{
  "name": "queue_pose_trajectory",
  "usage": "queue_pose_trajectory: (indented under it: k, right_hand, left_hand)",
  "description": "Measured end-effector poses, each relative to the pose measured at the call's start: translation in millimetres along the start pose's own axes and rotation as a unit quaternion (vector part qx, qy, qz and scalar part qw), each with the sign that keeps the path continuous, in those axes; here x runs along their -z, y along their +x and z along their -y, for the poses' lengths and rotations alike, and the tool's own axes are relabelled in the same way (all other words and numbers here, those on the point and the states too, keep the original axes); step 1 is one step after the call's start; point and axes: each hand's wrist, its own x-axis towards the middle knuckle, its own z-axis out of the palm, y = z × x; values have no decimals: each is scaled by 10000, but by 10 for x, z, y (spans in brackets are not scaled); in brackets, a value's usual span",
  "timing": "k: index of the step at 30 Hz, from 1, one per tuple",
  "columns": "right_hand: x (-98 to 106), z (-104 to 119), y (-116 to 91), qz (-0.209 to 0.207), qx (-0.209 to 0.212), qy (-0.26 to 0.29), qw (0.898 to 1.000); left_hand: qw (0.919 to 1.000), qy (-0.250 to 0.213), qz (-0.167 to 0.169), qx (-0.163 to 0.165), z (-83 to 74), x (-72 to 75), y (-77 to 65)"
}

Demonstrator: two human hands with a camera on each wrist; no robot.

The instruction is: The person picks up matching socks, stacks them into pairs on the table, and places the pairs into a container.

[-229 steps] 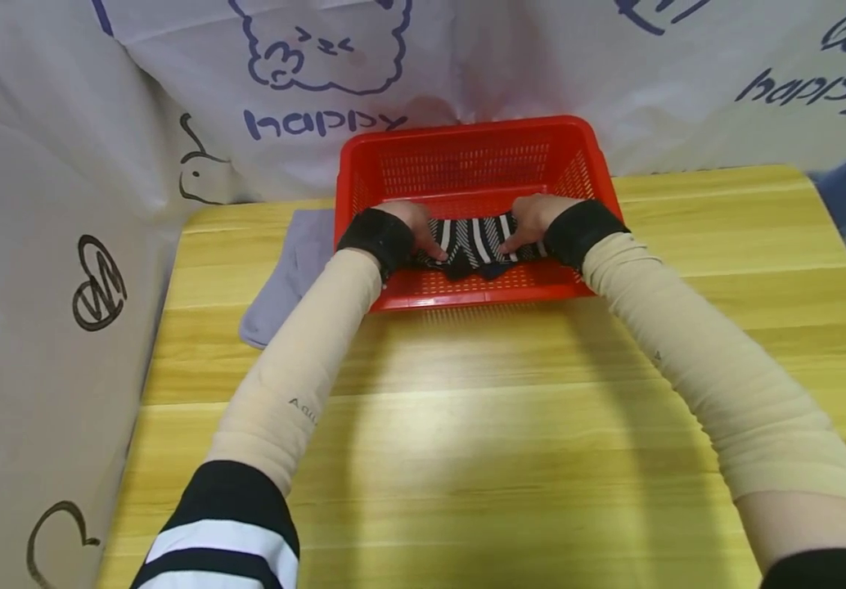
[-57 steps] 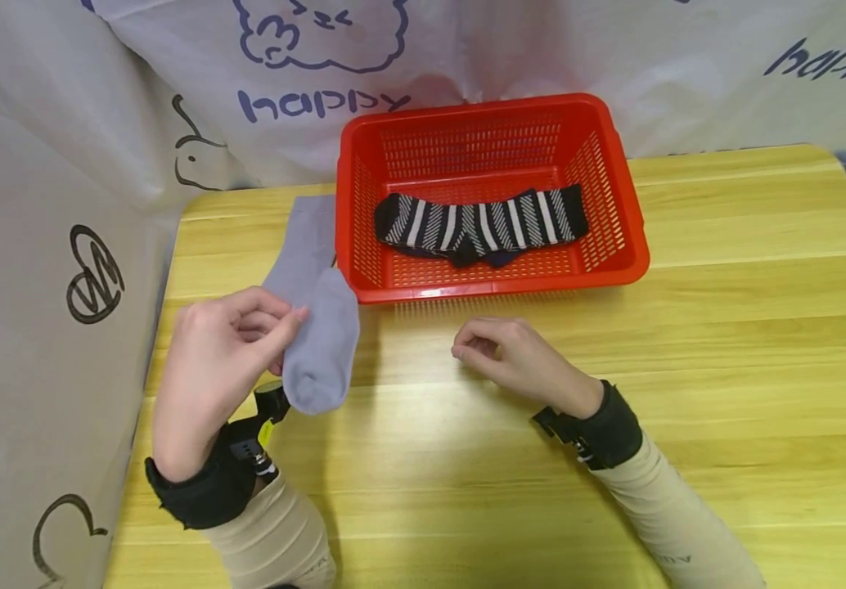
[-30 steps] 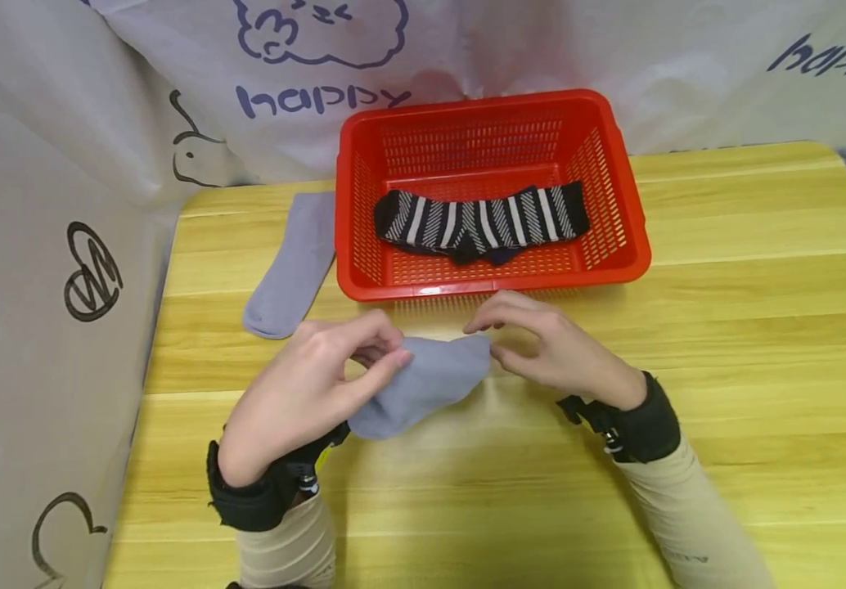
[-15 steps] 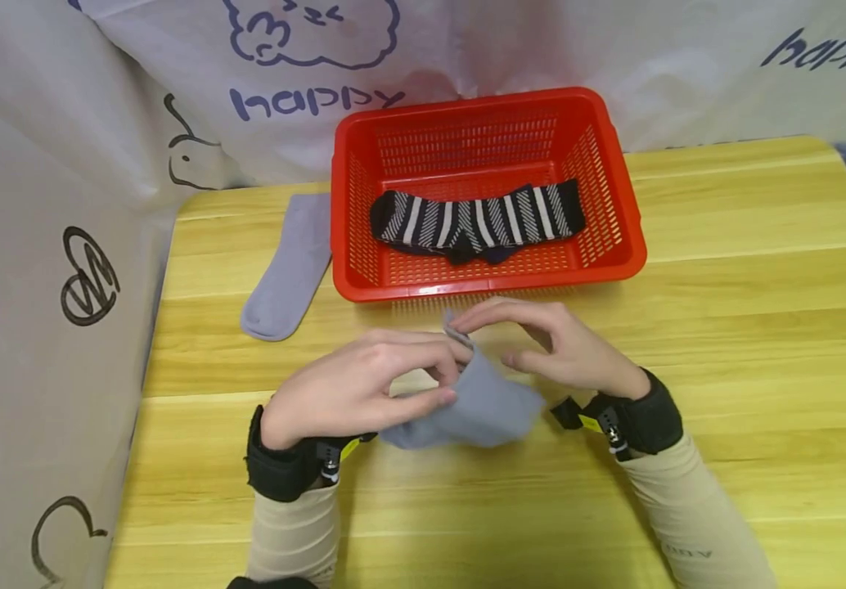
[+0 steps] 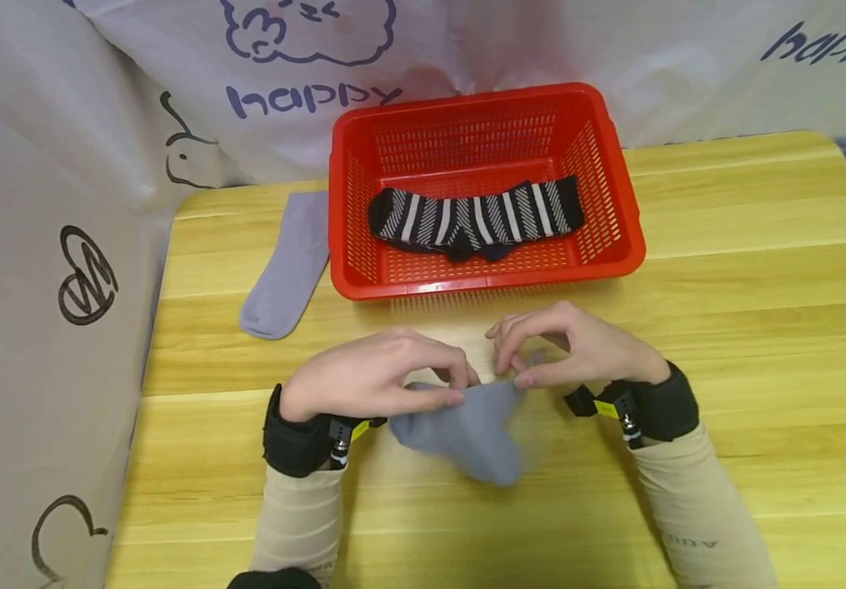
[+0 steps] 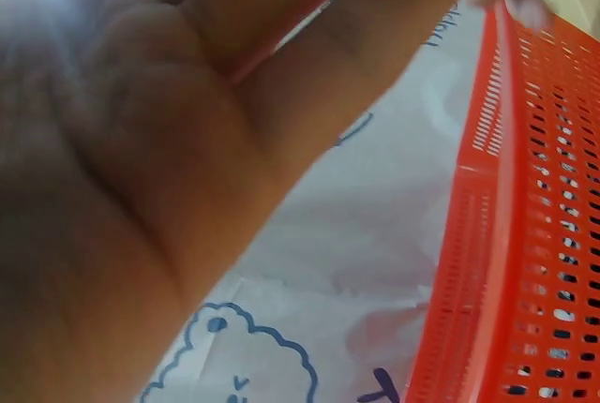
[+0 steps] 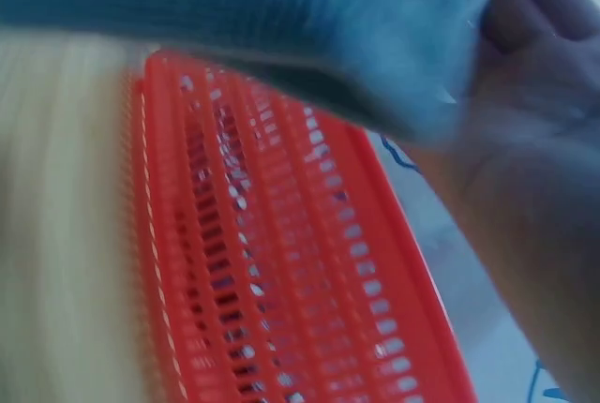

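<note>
A grey sock [image 5: 467, 429] hangs between both hands over the table in front of the basket, its lower end blurred. My left hand [image 5: 386, 372] pinches its upper edge between thumb and fingers. At the sock's right end, my right hand [image 5: 578, 348] pinches the fabric with thumb and fingertips. The right wrist view shows the sock [image 7: 281, 9] up close, stretching across to the palm. A second grey sock [image 5: 286, 270] lies flat on the table, left of the basket. Black-and-white striped socks [image 5: 478, 219] lie inside the red basket [image 5: 423, 288], over darker fabric.
The basket stands at the back of the wooden table [image 5: 747, 327], close to a white cloth [image 5: 438, 49] with drawings and writing. More of this cloth hangs along the table's left side. Wood surface extends in front of and to the right of the basket.
Both hands have left the striped socks in the basket. My left hand has taken one grey sock and brought it rightward; my right hand now grips its other end.
</note>
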Motion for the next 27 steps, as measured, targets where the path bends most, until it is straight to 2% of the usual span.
queue_pose_trajectory:
  k: [3,7,11,14,21,27]
  right_hand:
    - [25,0,-11,142,-404,-422,9982]
    - [3,-80,35,224,-818,-1013,9912]
    - [-14,-148,69,231,-950,-987,9903]
    - [23,-144,39,127,-1042,-998,9894]
    - [139,-86,-65,-81,-1228,-1222,9848]
    - [191,-85,-112,-242,-1376,-1409,9801]
  left_hand:
    - [9997,-204,35,145,72,9,30]
    - [9992,-386,0,127,159,23,56]
    - [9987,-489,-18,150,220,25,65]
    - [9986,-435,-156,252,253,32,52]
    - [9950,-180,-564,806,325,39,27]
    - [9872,97,-709,1428,413,11,90]
